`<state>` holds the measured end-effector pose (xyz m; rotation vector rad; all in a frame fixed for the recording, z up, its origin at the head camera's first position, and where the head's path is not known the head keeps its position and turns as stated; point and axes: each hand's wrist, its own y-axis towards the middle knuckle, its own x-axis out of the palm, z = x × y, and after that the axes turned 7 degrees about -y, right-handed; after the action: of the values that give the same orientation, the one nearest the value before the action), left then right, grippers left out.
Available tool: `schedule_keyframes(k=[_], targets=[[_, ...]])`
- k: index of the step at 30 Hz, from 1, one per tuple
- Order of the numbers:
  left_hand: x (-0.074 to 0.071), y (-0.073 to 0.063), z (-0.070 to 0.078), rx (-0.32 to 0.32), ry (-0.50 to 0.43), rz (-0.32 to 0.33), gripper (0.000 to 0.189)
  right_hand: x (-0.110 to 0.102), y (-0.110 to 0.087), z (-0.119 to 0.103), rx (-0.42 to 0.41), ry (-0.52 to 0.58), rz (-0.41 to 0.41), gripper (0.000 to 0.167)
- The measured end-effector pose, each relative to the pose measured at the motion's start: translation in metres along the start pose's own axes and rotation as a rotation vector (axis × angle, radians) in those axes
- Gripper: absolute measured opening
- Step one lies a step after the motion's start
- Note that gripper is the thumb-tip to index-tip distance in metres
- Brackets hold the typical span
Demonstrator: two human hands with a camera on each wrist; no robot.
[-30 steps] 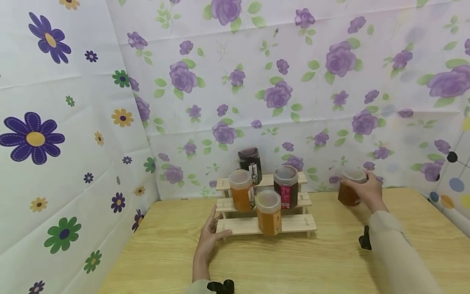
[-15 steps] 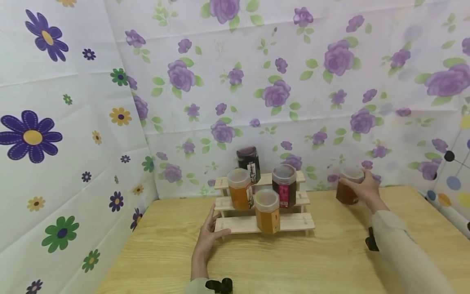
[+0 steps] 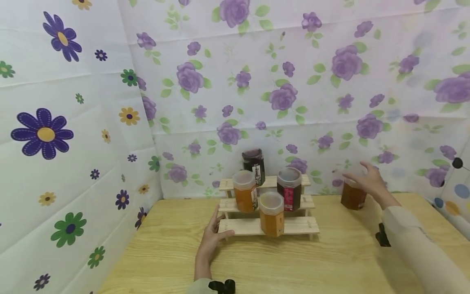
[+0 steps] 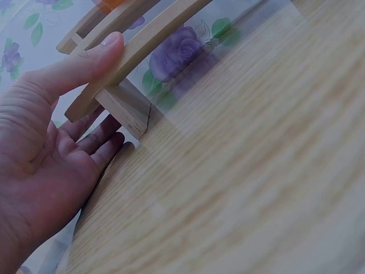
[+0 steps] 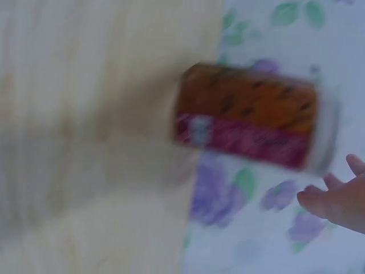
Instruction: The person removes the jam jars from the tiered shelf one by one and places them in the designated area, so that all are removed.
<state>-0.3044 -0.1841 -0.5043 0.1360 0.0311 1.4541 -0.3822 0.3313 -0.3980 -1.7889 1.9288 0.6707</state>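
Observation:
My left hand (image 3: 210, 241) grips the left end of a three-step wooden display stand (image 3: 240, 226). In the left wrist view its thumb lies on the front board (image 4: 142, 54), and the other fingers reach behind the stand's leg. At the back right of the table, a reddish-brown jar (image 3: 353, 199) with a pale lid stands upright. My right hand (image 3: 371, 183) hovers just above and beside that jar, thumb and fingers spread apart. The right wrist view has the same jar (image 5: 245, 117), blurred, with the fingertips (image 5: 313, 201) off its lid.
On the stand sit a dark jar (image 3: 254, 167) at the top, an orange jar (image 3: 244, 196) and a dark red jar (image 3: 289, 190) in the middle, and an amber jar (image 3: 272, 218) on the lowest step. Flowered cloth (image 3: 257, 73) hangs behind the wooden table (image 3: 286, 265).
My right hand has let go of the reddish-brown jar and lifted slightly, its fingers spreading. The jar stays standing at its place. My left hand keeps its hold on the stand.

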Motion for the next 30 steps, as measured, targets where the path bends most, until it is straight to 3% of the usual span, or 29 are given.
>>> schedule_keyframes(k=[6,16,21,30], targets=[[-0.002,0.0,0.0,0.005,0.013,0.012,0.102,0.016,0.001,-0.053,-0.094,-0.033,0.029,0.097],[0.0,0.0,-0.002,0.009,-0.001,0.012,0.101,0.076,-0.004,-0.137,-0.249,0.118,-0.094,0.083],[0.001,0.001,0.0,0.009,-0.003,0.006,0.102,0.1,-0.001,-0.178,-0.286,0.156,-0.143,0.083],[0.0,0.001,-0.001,0.006,0.006,0.012,0.101,0.134,0.014,-0.216,-0.296,0.174,-0.202,0.082]])
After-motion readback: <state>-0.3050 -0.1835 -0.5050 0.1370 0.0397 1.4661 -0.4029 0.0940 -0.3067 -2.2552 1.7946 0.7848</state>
